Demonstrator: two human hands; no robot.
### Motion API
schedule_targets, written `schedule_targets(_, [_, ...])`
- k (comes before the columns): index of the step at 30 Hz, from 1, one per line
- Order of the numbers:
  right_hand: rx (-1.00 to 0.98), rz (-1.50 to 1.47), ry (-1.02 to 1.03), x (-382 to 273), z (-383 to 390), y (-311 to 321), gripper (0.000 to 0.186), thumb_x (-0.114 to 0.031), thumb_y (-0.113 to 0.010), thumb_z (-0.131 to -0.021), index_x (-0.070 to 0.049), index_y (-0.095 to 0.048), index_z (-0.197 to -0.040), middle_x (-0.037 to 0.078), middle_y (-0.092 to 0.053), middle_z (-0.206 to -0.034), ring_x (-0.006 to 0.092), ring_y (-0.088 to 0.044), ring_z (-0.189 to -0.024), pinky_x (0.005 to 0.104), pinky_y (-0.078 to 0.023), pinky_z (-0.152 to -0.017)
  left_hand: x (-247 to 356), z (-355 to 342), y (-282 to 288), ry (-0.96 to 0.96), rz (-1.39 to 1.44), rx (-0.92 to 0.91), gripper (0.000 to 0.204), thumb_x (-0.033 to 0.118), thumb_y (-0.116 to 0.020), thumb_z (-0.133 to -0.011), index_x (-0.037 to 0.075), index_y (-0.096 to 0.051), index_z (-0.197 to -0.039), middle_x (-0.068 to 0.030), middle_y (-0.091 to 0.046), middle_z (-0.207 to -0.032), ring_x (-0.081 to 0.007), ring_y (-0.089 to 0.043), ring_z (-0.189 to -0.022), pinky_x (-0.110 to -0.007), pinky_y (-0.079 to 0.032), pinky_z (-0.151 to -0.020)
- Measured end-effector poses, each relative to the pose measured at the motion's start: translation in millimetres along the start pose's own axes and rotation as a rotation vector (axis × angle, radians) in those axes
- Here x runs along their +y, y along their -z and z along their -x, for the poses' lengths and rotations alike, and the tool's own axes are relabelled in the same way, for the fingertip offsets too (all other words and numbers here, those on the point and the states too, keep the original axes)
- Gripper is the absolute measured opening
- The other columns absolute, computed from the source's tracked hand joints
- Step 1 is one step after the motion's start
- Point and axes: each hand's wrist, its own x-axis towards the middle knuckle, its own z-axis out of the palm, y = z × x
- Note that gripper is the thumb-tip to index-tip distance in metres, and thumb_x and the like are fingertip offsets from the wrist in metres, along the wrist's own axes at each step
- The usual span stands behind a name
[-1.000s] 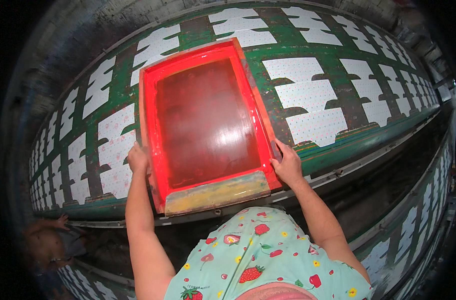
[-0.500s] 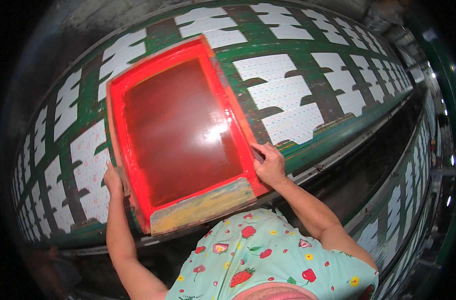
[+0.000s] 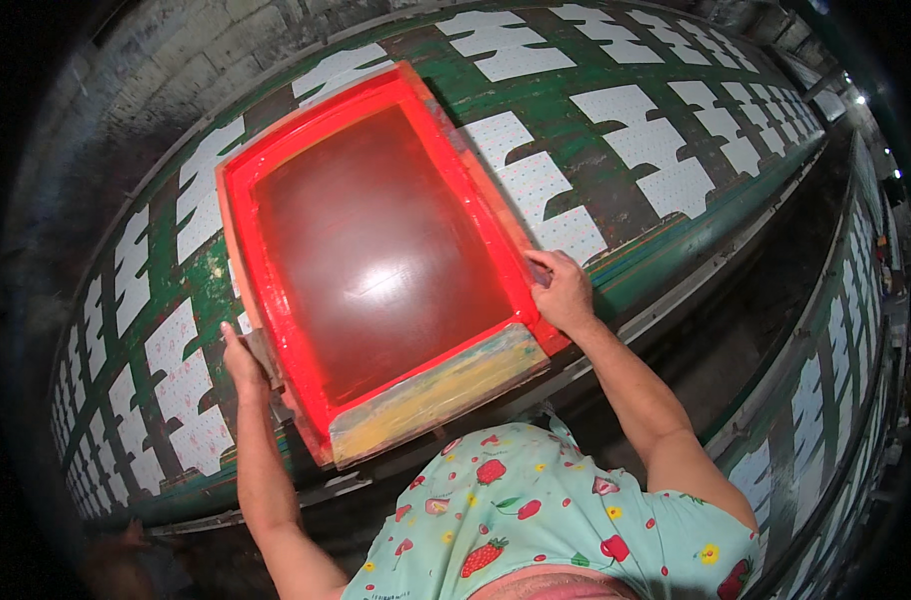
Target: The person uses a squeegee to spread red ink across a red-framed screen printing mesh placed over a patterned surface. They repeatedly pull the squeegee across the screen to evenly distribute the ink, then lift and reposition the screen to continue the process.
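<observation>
My left hand (image 3: pixel 244 362) grips the left side of a screen-printing frame (image 3: pixel 251 215), its thumb raised along the outer edge. On the frame's right side, near the lower corner, my right hand (image 3: pixel 564 293) is closed round the rim. Red ink coats the inside border of the frame, and its mesh (image 3: pixel 366 250) looks dark red and shiny. A yellow-and-grey stained strip (image 3: pixel 441 395) runs across the end nearest me. The frame is tilted over the long green table (image 3: pixel 481 90) and covers part of the white cut pieces there; I cannot tell how far above them it is.
White cut pieces (image 3: pixel 631 115) lie in rows along the table, some with small coloured dots. Pieces on the left (image 3: pixel 188 360) bear reddish prints. A rail edges the near side. Another table with white pieces (image 3: pixel 811 400) stands to the right, past a dark gap. A block wall (image 3: pixel 201 65) rises behind.
The frame and both hands have moved right along the table. The frame now partly covers the dotted pieces that lay beside it, and more of the table shows to its left.
</observation>
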Motion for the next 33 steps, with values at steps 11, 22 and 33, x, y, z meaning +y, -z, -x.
schedule_targets(11, [0.039, 0.018, -0.133, 182, -49, 116, 0.058, 0.003, -0.076, -0.081, -0.014, -0.078, -0.136, 0.011, -0.075, -0.106, 0.0332, -0.075, -0.100, 0.0444, -0.061, -0.090, -22, 113, -199, -0.003, 0.072, -0.025, 0.068, 0.063, -0.046, -0.119, 0.009, -0.065, -0.081, -0.0013, -0.059, -0.072, -0.0166, -0.056, -0.062, -0.037, -0.050, -0.061])
schedule_targets(22, [0.001, -0.036, -0.158, 241, -67, 161, 0.058, 0.003, -0.076, -0.082, -0.015, -0.077, -0.137, 0.012, -0.076, -0.110, 0.0347, -0.074, -0.105, 0.0462, -0.060, -0.093, -25, 157, -257, 0.027, 0.042, -0.031, 0.065, 0.061, -0.049, -0.118, 0.005, -0.072, -0.095, 0.0004, -0.061, -0.082, -0.0140, -0.056, -0.073, -0.034, -0.047, -0.068])
schedule_targets(33, [-0.078, -0.012, -0.078, 250, -71, 168, 0.058, 0.003, -0.080, -0.084, -0.013, -0.074, -0.139, 0.014, -0.075, -0.115, 0.0367, -0.074, -0.107, 0.0480, -0.060, -0.097, -32, 152, -263, 0.001, -0.055, -0.057, 0.068, 0.060, -0.050, -0.119, -0.003, -0.075, -0.111, -0.0102, -0.071, -0.104, -0.0196, -0.065, -0.098, -0.038, -0.054, -0.089])
